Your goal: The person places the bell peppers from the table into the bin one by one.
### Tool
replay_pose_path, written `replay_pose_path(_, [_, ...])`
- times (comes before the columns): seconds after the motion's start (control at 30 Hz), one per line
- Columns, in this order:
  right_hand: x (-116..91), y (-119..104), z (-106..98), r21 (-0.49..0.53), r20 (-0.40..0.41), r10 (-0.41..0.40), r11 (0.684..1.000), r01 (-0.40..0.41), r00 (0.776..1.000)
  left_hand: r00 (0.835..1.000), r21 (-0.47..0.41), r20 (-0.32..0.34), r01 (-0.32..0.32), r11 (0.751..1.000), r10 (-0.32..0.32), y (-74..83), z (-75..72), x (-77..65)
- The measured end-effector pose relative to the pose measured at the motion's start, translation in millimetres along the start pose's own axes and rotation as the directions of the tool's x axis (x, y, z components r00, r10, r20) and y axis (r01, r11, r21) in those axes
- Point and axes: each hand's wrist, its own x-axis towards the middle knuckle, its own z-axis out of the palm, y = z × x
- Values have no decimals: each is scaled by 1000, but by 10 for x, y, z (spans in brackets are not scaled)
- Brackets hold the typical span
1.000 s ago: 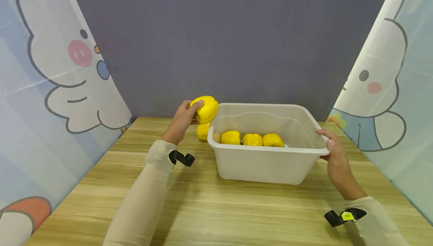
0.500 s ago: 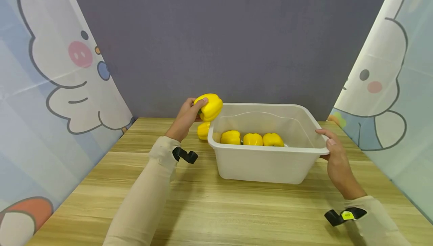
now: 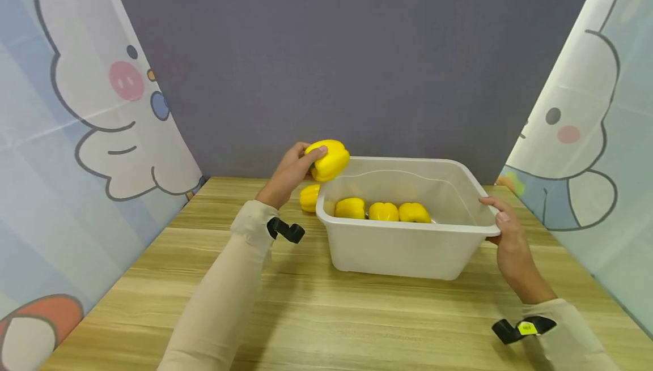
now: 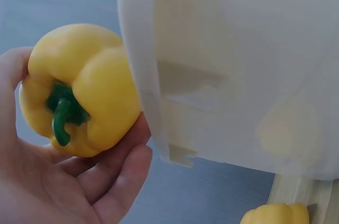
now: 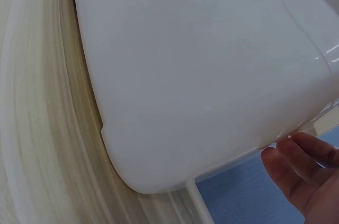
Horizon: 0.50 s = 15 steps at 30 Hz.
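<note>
My left hand [image 3: 291,173] grips a yellow bell pepper [image 3: 331,160] above the left rim of a white plastic bin [image 3: 393,252]. In the left wrist view the pepper's green stem [image 4: 62,115] faces the palm, with fingers curled beneath it. Inside the bin, along its near side, lie three yellow peppers [image 3: 384,211]. Another yellow pepper [image 3: 309,197] rests on the table just left of the bin, partly hidden by it. On the right, my right hand [image 3: 512,246] holds the bin's rim, thumb on top and fingers under the edge.
The wooden table [image 3: 326,325] carries the bin near its back edge. A dark grey panel [image 3: 347,59] stands behind, and cartoon-printed sheets [image 3: 571,133] flank both sides.
My left hand has carried its bell pepper rightward and slightly up, from beside the bin to over its left rim. The right hand keeps its hold on the rim.
</note>
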Motion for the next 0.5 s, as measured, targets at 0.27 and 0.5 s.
replay_pose_path(0.27, [5, -12, -1, -3, 5, -7, 1000, 7, 1000, 999, 9, 40, 4, 1000, -4, 104, 23, 27])
replay_pose_path(0.5, [-8, -5, -9, -6, 8, -10, 1000, 10, 1000, 994, 51, 105, 12, 999, -17, 219, 60, 87])
